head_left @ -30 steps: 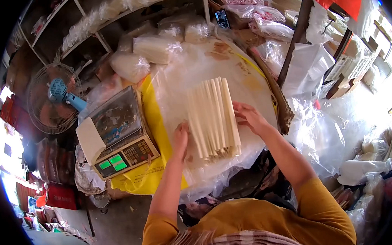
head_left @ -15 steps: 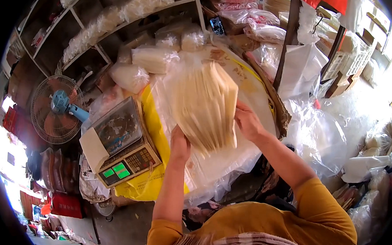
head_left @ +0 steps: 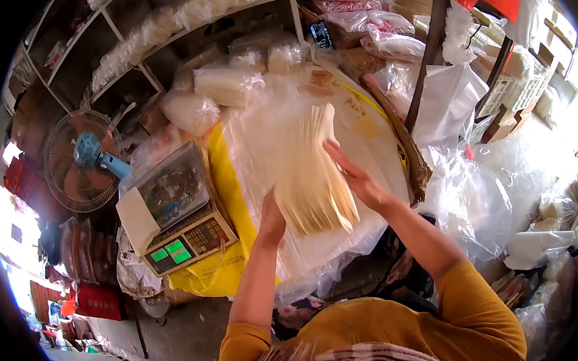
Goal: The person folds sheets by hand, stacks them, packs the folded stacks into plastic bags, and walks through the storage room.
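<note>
A stack of thin cream-coloured sheets stands on edge between my two hands over the plastic-covered table, slightly blurred. My left hand grips its lower left side, with the fingers mostly hidden behind the sheets. On the other side, my right hand presses against the stack's right edge with its fingers long and close together. The sheets fan a little at the bottom, and their tops lean together. Clear plastic sheeting covers the tabletop beneath.
Left of the stack sits a digital scale with lit green displays, beside a yellow plastic sheet. Filled clear bags line the table's back edge. A fan stands farther left. Large clear plastic bags hang at the right.
The stack has come lower and drawn narrower, its sheets less spread. My right hand has shifted up and left along its edge; my left hand has moved slightly right.
</note>
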